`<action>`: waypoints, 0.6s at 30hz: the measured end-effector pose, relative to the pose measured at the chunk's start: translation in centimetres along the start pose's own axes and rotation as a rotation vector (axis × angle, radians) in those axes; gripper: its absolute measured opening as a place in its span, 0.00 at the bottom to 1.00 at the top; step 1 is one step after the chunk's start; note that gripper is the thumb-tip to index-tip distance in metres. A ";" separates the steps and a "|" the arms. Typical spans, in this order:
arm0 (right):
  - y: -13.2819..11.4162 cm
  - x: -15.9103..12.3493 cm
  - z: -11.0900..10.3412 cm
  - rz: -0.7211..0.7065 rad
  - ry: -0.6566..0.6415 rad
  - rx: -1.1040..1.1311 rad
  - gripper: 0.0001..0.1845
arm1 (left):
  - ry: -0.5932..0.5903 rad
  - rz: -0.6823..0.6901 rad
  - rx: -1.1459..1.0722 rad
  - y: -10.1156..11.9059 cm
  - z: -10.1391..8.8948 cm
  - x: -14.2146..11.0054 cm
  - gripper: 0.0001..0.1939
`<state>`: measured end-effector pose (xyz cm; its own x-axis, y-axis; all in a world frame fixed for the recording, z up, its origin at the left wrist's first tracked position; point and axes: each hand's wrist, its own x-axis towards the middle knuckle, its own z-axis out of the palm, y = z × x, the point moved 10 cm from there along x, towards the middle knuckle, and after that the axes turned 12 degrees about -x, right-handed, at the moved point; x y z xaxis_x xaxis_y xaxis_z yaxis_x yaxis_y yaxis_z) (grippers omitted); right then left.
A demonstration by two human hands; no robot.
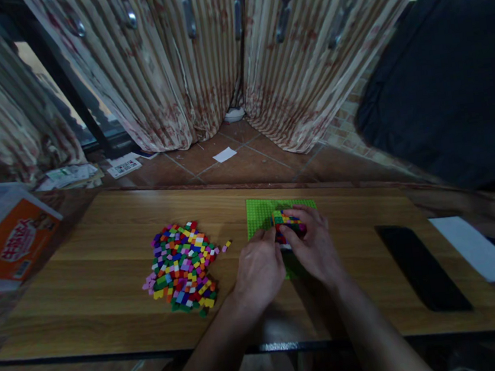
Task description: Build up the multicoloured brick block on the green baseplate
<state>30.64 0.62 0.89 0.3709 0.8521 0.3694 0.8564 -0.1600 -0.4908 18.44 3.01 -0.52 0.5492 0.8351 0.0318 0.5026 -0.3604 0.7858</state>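
Note:
A small block-shaped build of multicoloured toy bricks (278, 218) stands on a green studded baseplate (257, 209). My right hand (314, 243) wraps over its right side, with the thumb against the near face. At the left side, my left hand (260, 262) has its fingers bent and pressed against the build; the fingertips are partly hidden. Both hands cover much of the build and the middle of the baseplate. Whether a loose brick sits between the fingers cannot be made out. To the left lies a pile of loose toy bricks (180, 264) in many colours.
The wooden table (103, 255) also carries a black flat object (422, 267) and a white sheet (478, 247) at the right. A clear plastic box with an orange label (15, 242) stands at the far left. Striped curtains (163, 70) hang behind. Another person's arm (478, 213) shows at the right.

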 end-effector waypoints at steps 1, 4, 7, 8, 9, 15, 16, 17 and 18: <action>0.0 0.0 0.0 0.003 0.001 0.001 0.17 | 0.001 0.000 0.003 0.0 0.0 0.0 0.17; 0.1 0.0 0.1 0.013 -0.003 0.007 0.17 | -0.001 0.008 0.003 0.0 0.0 -0.1 0.17; 0.3 0.0 0.2 0.019 -0.001 0.014 0.17 | -0.001 0.014 0.005 0.1 0.0 -0.1 0.18; 0.3 0.0 0.2 0.019 0.004 0.018 0.17 | -0.001 0.017 0.008 0.2 0.0 -0.1 0.18; 0.2 0.0 0.2 0.017 0.010 0.022 0.17 | -0.001 0.020 0.012 0.2 0.0 -0.1 0.18; -0.1 0.1 0.0 0.022 0.019 0.023 0.15 | 0.000 0.029 0.044 0.4 0.2 0.0 0.17; -0.2 0.1 -0.1 0.023 0.021 0.027 0.15 | 0.004 0.029 0.046 0.4 0.1 -0.1 0.17; -0.2 0.1 -0.2 0.025 0.024 0.034 0.15 | 0.007 0.029 0.044 0.3 0.1 0.0 0.17; -0.1 0.1 -0.2 0.030 0.026 0.050 0.15 | 0.007 0.029 0.038 0.3 0.0 0.0 0.17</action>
<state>30.66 0.60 1.17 0.4055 0.8340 0.3742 0.8264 -0.1595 -0.5400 18.58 2.85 -0.27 0.5593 0.8269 0.0582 0.5116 -0.3996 0.7606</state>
